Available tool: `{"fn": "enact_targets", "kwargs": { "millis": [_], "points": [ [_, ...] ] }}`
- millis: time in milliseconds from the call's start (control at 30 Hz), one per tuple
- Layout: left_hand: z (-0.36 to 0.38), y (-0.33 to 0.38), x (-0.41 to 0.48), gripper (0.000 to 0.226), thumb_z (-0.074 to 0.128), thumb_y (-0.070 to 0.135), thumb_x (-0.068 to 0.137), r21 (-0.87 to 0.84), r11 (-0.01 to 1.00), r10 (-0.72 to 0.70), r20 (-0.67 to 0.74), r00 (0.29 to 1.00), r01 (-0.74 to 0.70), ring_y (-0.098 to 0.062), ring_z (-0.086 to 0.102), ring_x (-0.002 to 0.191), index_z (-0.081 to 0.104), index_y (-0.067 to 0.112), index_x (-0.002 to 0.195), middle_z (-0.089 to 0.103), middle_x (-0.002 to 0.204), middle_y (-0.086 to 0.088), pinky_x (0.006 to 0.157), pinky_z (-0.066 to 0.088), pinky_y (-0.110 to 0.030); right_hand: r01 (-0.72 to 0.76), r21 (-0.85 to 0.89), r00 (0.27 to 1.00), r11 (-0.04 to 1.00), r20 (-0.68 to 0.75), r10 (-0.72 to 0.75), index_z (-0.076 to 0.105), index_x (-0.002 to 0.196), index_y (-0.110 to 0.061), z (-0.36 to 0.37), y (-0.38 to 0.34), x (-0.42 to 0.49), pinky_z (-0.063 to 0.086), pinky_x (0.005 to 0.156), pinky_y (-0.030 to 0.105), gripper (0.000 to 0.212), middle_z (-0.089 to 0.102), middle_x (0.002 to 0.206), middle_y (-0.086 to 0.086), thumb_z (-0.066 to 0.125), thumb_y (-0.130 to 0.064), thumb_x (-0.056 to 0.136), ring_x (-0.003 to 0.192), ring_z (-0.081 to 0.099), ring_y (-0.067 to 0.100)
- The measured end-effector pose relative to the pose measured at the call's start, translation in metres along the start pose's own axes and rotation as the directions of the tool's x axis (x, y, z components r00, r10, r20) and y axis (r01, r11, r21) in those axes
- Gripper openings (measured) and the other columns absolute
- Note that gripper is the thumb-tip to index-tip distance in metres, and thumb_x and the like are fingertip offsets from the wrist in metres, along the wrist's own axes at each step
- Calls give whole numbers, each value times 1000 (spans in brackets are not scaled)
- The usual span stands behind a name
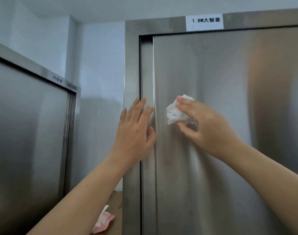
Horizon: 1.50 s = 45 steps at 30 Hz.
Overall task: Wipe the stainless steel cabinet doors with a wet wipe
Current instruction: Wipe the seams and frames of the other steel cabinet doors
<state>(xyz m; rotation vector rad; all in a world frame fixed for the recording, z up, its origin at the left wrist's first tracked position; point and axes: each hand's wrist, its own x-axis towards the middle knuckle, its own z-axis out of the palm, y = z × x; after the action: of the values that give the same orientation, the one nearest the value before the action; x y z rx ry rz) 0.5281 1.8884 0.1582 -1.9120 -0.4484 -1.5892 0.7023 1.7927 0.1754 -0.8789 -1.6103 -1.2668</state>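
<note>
Left hand [136, 126]: fingers straight, slightly spread, tips resting at left edge of cabinet door [221, 82], thumb on door edge.
Right hand [202, 128]: fingers and thumb curled, pinching wet wipe [174, 113] and holding it against door face, near left edge.
Wipe crumpled into white lump, no clear long axis.
Door upright, long axis vertical.
White label [204, 22] on frame above.
Second steel cabinet [26, 124] at left.
</note>
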Motion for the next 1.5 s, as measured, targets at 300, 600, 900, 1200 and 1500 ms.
{"fn": "enact_targets", "kwargs": {
  "millis": [300, 600, 900, 1200, 1500],
  "points": [
    [3, -20, 42, 48, 39, 22, 78, 141, 986, 78, 50, 996, -85, -38, 47, 127, 58, 1, 117, 52, 134, -21, 97, 38, -58, 106, -132, 994, 986, -6, -107, 66, 111, 4, 20, 17, 52, 56, 63, 38, 47, 64, 120, 17, 62, -18, 70, 105, 64, 31],
    [17, -46, 65, 52, 39, 26, 81, 213, 967, 133, 32, 991, -137, -26, 35, 131, 57, 0, 122, 49, 138, -17, 105, 32, -46, 95, -158, 993, 983, 82, -82, 61, 118, 3, 45, 33, 81, 50, 85, 46, 55, 57, 128, 19, 41, -33, 82, 115, 57, 37],
    [31, -60, 82, 66, 37, 35, 84, 236, 965, 127, -53, 991, -111, -20, 21, 138, 44, -1, 138, 35, 149, -14, 103, 17, -54, 228, -328, 971, 917, 148, -189, 50, 136, -12, 67, 53, 106, 18, 106, 38, 57, 44, 144, 12, 37, -41, 89, 131, 41, 34],
    [37, -66, 82, 65, 36, 26, 77, 314, 940, 180, -111, 977, -138, -22, 26, 136, 49, -1, 134, 39, 147, -13, 99, 28, -53, 164, -370, 969, 915, 235, -79, 39, 143, -22, 67, 53, 166, 1, 112, 35, 73, 16, 157, 0, 17, -52, 81, 145, 10, 21],
    [38, -66, 80, 63, 34, 23, 79, 251, 961, 150, -134, 980, -113, -20, 26, 136, 48, -1, 136, 39, 148, -12, 98, 31, -54, 197, -403, 978, 893, 140, -153, 67, 110, -4, 77, 42, 144, 44, 91, 56, 53, 58, 128, 19, 37, -34, 78, 118, 54, 39]
  ]
}}
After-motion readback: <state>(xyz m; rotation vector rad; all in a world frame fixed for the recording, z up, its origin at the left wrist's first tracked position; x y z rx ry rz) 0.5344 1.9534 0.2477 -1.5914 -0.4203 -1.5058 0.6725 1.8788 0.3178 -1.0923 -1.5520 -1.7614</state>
